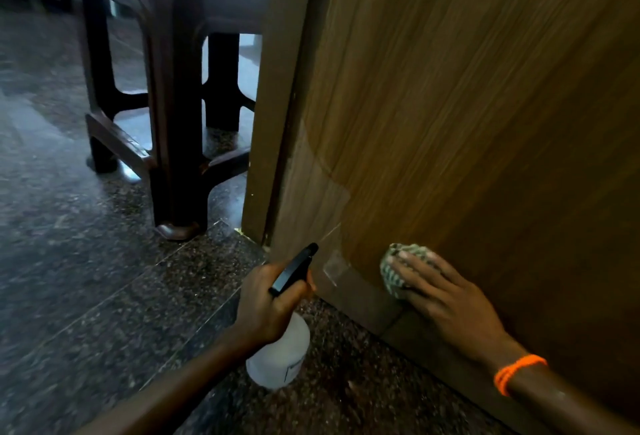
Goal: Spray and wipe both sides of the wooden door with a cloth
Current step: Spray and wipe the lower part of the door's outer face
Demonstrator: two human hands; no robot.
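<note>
The wooden door (467, 105) fills the right half of the view, its bottom edge close to the floor. My right hand (440, 292) lies with straight fingers on a green-and-white checked cloth (393, 277) and presses it against the door's lower part. My left hand (268, 303) grips a white spray bottle (280, 355) by its black trigger head (294, 270), whose nozzle points at the door near its bottom left corner. A paler patch shows on the door surface above the nozzle.
A dark brown table (173, 95) with thick legs stands on the speckled dark granite floor (86, 261) to the left, just beyond the door's edge (273, 116). An orange band circles my right wrist.
</note>
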